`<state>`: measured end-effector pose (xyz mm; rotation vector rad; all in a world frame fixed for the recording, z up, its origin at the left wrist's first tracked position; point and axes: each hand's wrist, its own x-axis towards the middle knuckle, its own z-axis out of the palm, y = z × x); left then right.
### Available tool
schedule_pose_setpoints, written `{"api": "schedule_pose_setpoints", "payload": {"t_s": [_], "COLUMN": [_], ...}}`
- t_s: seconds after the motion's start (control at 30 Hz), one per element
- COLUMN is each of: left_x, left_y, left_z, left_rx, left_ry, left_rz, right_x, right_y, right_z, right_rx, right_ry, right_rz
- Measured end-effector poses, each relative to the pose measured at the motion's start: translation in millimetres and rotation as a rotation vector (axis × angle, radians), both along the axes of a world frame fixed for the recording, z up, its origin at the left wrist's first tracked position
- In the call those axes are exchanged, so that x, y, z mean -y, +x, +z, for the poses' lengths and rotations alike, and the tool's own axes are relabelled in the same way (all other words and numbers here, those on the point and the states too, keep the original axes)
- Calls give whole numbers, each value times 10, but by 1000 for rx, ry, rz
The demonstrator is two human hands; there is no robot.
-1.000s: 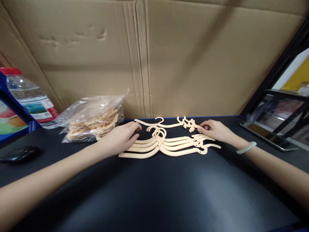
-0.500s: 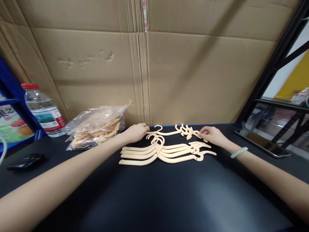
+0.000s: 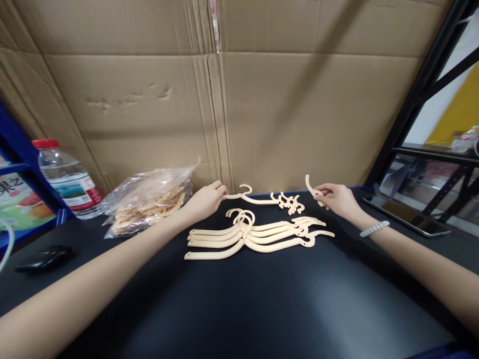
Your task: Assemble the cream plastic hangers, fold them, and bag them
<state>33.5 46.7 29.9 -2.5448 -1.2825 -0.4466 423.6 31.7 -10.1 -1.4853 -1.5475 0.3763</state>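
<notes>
My left hand [image 3: 212,198] pinches the left end of a beige plastic hanger [image 3: 258,201] near the back edge of the table. My right hand [image 3: 335,198], raised a little at the right, grips a small curved beige hanger piece [image 3: 310,186] that points up and left. Between the hands lies a small heap of beige hook-shaped pieces [image 3: 290,202], beside the hanger's right end. Closer to me, several beige hangers [image 3: 217,255] lie in an overlapping row, their hooks bunched at the middle. Curved pieces [image 3: 307,240] sit at the right ends of that row.
A clear plastic bag [image 3: 149,199] of beige pieces lies at left, beside a red-capped water bottle [image 3: 69,182]. A black mouse-like object [image 3: 44,258] is at far left. A tablet-like device [image 3: 407,217] lies at right. A cardboard wall [image 3: 299,109] stands behind the black table [image 3: 243,309].
My right hand has lifted a curved piece up and right, away from the heap. My left hand has tilted the back hanger, raising its left end slightly.
</notes>
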Motion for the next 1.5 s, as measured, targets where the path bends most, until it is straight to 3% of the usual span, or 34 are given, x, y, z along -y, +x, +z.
{"api": "schedule_pose_setpoints", "payload": {"t_s": [0.17, 0.27, 0.4, 0.57, 0.77, 1.13, 1.5], "left_x": [238, 493, 862, 1123, 1178, 1193, 1197], "left_y": [-37, -74, -120, -129, -120, -101, -88], "left_z": [117, 103, -94, -396, -477, -471, -447], "left_rx": [117, 175, 242, 297, 320, 343, 334], "left_ry": [101, 141, 152, 129, 96, 133, 143], "left_rz": [25, 25, 26, -139, -241, -246, -270], "right_x": [72, 161, 329, 549, 635, 698, 689], "right_y": [-33, -105, -292, -558, -635, -627, -602], "right_z": [104, 191, 277, 331, 311, 340, 313], "right_rx": [-150, -221, -400, -413, -404, -593, -638], "right_ry": [-12, -40, -134, -302, -407, -747, -788], "right_rz": [61, 122, 277, 434, 531, 807, 802]}}
